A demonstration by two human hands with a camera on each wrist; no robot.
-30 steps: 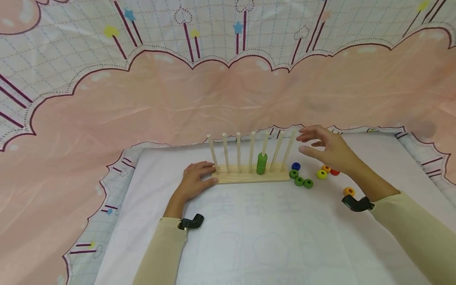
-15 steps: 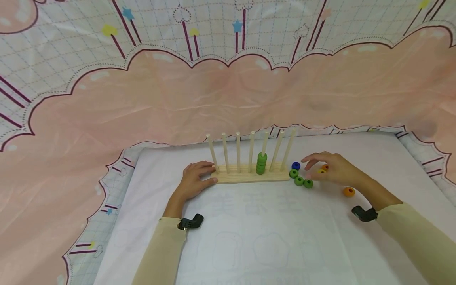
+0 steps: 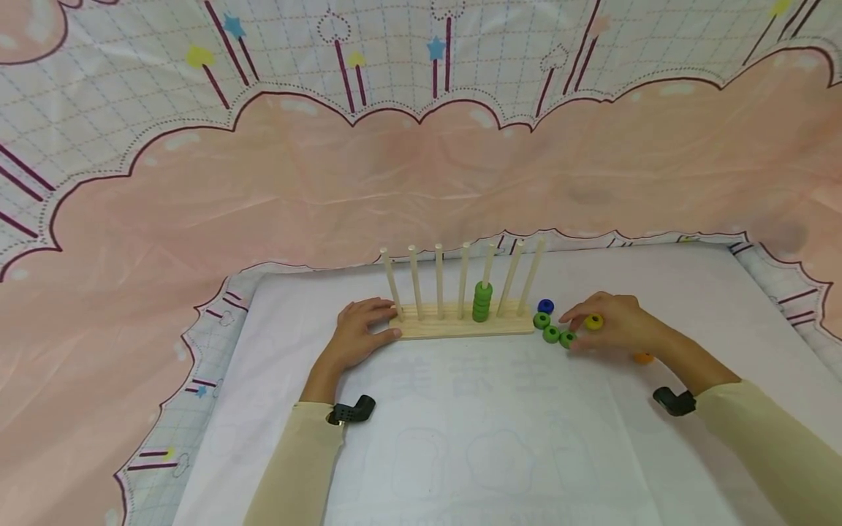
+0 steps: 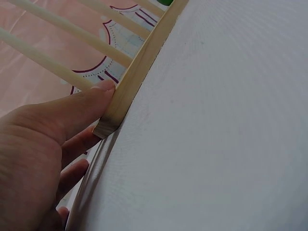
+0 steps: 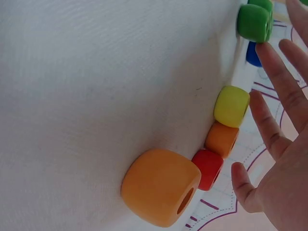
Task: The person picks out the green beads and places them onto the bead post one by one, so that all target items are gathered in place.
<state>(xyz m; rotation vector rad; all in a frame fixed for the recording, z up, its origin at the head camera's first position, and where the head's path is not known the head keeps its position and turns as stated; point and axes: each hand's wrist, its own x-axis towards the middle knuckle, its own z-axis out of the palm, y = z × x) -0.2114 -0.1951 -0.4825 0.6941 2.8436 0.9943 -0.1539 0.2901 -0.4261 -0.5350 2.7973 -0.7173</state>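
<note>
My left hand point(image 3: 360, 332) grips the left end of a wooden peg stand point(image 3: 454, 331); in the left wrist view the thumb point(image 4: 91, 103) presses its edge and other fingers lie behind it. Several green beads point(image 3: 483, 302) are stacked on one of its upright pegs. Right of the stand, my right hand point(image 3: 608, 323) is low among loose beads, its fingertips at a loose green bead point(image 3: 566, 340). The right wrist view shows those fingers mostly straight and spread, with one tip close to a green bead point(image 5: 253, 23); the thumb is out of that view.
Two more loose green beads point(image 3: 550, 334) and a blue bead point(image 3: 545, 306) lie by the stand's right end. A yellow bead point(image 3: 594, 322), an orange bead point(image 5: 222, 139), a red bead point(image 5: 208, 169) and a nearer orange bead point(image 5: 159, 187) lie around the right hand. White cloth point(image 3: 473, 438) covers the table.
My right hand has come down from beside the rightmost peg to the loose beads, then shifted slightly toward the nearest green bead. The left hand stays on the stand.
</note>
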